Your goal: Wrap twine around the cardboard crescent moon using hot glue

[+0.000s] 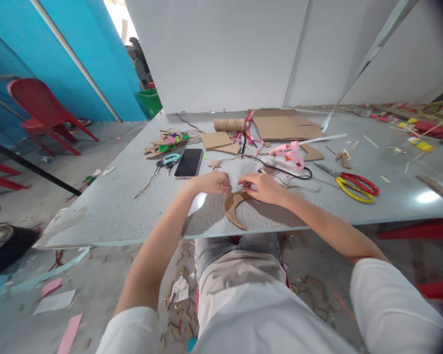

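Observation:
A cardboard crescent lies flat on the grey table near its front edge. My right hand rests on the crescent's upper end, fingers bent in a pinch. My left hand is curled closed just left of it, fingertips nearly meeting the right hand's. A thin twine strand runs across the table behind the hands; what the fingers pinch is too small to make out.
Behind the hands lie a pink glue gun, a phone, keys, a twine spool and cardboard sheets. Red and yellow scissors lie to the right. A red chair stands left. Scraps litter the floor.

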A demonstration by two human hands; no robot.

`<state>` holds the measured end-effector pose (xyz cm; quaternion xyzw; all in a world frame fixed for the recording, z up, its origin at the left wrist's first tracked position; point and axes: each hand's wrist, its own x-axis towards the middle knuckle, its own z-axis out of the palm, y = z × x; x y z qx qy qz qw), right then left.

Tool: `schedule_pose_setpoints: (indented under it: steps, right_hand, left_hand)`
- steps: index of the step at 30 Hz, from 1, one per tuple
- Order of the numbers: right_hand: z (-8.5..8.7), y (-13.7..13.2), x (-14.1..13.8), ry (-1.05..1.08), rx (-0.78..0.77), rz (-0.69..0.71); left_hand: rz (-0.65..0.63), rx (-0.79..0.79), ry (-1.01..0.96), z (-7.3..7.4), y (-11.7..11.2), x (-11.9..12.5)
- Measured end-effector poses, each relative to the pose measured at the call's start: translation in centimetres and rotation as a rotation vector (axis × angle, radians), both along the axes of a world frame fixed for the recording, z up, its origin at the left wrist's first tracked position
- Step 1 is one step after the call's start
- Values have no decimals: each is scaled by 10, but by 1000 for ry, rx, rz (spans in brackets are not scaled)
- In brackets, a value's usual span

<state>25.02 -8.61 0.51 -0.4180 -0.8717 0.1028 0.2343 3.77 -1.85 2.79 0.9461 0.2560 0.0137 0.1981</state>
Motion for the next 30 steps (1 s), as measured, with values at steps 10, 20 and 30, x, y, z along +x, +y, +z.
schedule_pose_setpoints:
  steps: [10,20,30]
  right_hand:
    - [-4,-3,-2,17,-9,-6]
    - [-3,-5,-7,-102,48,-58]
    - [-3,-5,-10,-125,66,-74]
  left_hand:
    - [-46,28,-28,-8,1,6]
    - [-40,44,-38,-6,-3,9]
    - [7,45,-21,-7,-9,14]
